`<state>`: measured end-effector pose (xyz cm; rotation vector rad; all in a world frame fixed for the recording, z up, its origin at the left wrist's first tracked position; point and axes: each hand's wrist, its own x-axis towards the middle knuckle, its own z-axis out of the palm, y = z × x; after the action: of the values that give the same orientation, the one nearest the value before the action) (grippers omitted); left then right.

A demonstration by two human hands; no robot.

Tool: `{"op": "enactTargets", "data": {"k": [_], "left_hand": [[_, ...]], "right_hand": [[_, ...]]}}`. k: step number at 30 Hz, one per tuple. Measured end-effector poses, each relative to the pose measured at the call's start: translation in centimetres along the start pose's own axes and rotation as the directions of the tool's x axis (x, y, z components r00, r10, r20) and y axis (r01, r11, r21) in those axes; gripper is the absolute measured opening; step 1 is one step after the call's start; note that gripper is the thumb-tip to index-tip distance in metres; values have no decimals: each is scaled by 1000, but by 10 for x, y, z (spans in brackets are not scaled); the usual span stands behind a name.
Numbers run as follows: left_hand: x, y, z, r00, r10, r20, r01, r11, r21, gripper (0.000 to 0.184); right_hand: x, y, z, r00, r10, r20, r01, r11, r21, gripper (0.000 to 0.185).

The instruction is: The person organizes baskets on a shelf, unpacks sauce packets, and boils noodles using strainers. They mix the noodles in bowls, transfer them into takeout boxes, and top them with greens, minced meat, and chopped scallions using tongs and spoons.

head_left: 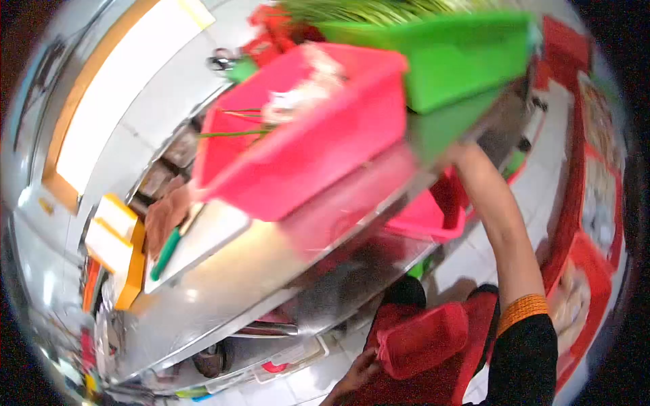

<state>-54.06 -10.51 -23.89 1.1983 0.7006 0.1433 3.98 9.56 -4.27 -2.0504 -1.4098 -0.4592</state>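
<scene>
Head cam, the only view, and it's pretty blurry. The left hand (359, 375), near 6 o'clock, looks to be pinching the left end of a small red basket (426, 342), which sits around 5 o'clock in front of the body. Right hand (460, 152) is stretched out toward 2–3 o'clock at the counter edge; can't tell what those fingers are doing, too smeared. So my read: holding the basket while reaching across. Any next move calls for a steady left grip and a clear path past that edge.

Around it: big pink tub (338, 155) at 12 on the steel counter (257, 271), green tub (467, 61) at 1–2, knife (166, 254) on a white board (217, 237) toward 8–9. The lower pink bin (433, 216), at 3, crowds the reaching arm.
</scene>
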Motion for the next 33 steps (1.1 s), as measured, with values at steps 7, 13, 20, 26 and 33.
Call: {"op": "enactTargets", "data": {"k": [7,13,20,26,33], "left_hand": [[6,28,8,996,-42,-83,13,947,-322,52],[29,43,3,991,-20,-135,-25,946,-323,54],[42,42,0,986,-63,-157,13,954,-301,56],[32,36,-2,971,-113,-209,58,965,-254,58],[-12,-4,-45,981,196,-12,-196,978,-76,79]], "right_hand": [[9,-25,21,942,-39,332,65,996,-67,36],[16,-41,21,904,-61,424,108,990,-87,37],[14,-55,8,883,-143,447,186,981,-55,37],[-6,-62,-15,866,-199,459,234,972,-21,38],[-37,-76,-62,837,-360,411,374,926,48,39]]}}
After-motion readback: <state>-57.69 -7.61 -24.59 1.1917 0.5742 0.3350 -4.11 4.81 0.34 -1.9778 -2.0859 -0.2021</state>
